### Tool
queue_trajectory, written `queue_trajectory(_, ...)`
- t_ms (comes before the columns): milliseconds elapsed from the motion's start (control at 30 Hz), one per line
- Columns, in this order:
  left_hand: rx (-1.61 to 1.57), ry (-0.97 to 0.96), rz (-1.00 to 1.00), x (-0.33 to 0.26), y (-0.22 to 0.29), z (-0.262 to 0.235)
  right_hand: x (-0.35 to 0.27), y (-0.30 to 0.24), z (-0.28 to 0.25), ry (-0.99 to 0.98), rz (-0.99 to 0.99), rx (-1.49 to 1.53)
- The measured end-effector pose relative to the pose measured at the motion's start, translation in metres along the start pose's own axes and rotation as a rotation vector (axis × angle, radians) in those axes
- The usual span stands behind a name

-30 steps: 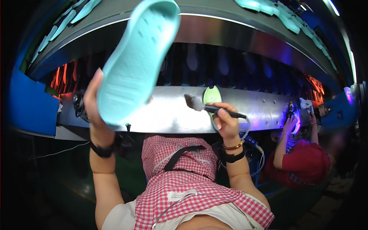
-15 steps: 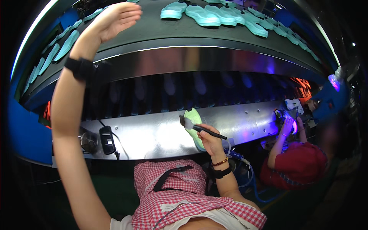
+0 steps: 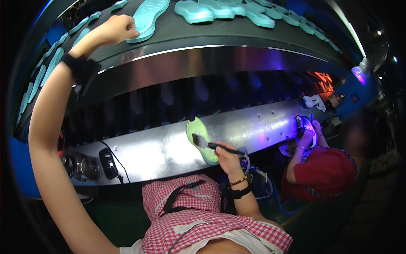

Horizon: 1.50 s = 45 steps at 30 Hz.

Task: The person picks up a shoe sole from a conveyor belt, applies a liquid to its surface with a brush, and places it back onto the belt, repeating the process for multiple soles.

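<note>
The left hand [image 3: 116,28] has risen from the table to the upper belt, its curled grip touching the heel of a teal sole [image 3: 148,17] whose long axis runs up and right. The right hand [image 3: 226,158], well below, clasps a brush [image 3: 213,146] over a green sole [image 3: 198,135].

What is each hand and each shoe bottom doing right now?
left hand: raised, resting on a teal sole.
teal sole: lying flat on the upper belt.
right hand: gripping a brush.
brush: bristles over the green sole.
green sole: lying on the metal shelf.
row of teal soles: lying on the belt.
</note>
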<state>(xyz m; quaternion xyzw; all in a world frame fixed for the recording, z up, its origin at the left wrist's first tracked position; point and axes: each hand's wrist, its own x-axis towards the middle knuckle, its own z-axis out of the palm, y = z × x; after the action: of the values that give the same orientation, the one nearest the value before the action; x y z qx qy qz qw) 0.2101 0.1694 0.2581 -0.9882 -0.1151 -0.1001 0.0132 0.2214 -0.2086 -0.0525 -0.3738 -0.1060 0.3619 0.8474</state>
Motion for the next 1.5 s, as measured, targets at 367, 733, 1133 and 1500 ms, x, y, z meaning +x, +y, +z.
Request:
queue_trajectory(367, -1.959, 0.212, -0.434, -0.213, 0.034, 0.111, 0.027, -0.009, 0.019, 0.132, -0.121, -0.013)
queue_trajectory(733, -2.723, -0.113, -0.319, -0.279, 0.123, 0.246, 0.027, 0.008, 0.083, -0.187, 0.075, -0.208)
queue_trajectory(1133, -2.528, 0.513, -0.872, -0.268, 0.141, 0.238, 0.041, 0.047, 0.159, -0.515, -0.31, -1.081)
queue_trajectory(1500, -2.571, 0.363, -0.578, -0.283, 0.117, 0.225, 0.015, 0.0, 0.149, -0.632, 0.028, -0.809)
